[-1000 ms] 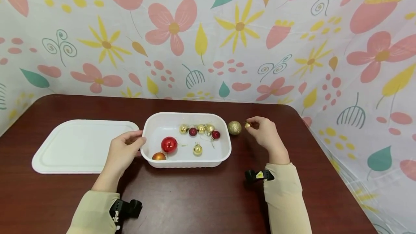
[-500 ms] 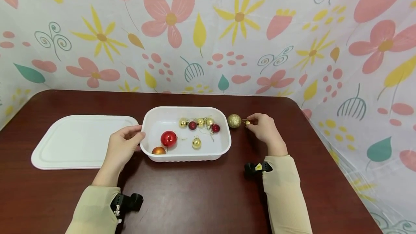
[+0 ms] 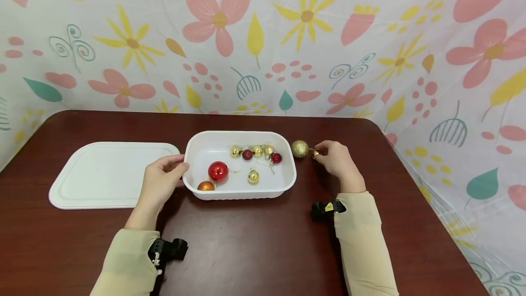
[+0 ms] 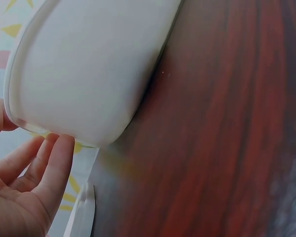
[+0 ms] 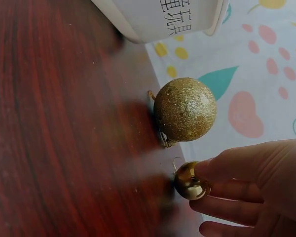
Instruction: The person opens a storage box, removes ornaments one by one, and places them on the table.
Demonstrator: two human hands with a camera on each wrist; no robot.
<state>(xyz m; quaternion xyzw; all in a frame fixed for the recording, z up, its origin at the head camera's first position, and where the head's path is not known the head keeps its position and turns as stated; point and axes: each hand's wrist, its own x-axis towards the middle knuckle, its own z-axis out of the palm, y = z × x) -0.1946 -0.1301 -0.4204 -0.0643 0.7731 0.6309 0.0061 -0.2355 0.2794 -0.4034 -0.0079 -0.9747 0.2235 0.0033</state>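
My left hand grips the left end of a white plastic tub, thumb at the rim and fingers against the outer wall. Inside lie a shiny red bauble, an orange one and several small gold and dark red baubles. To the right of the tub, my right hand pinches a small shiny gold bauble between thumb and fingers, close over the table. Just beside it sits a larger gold glitter bauble, between the tub and that hand.
A white lid lies flat on the dark reddish-brown table, left of the tub. Behind the table hangs a floral-print cloth. Dark lettering shows on the tub's right end wall in the right wrist view.
My right hand has shifted slightly, bringing the small gold bauble a little nearer the glitter bauble. The left hand keeps its grip on the tub. The head view has tilted slightly.
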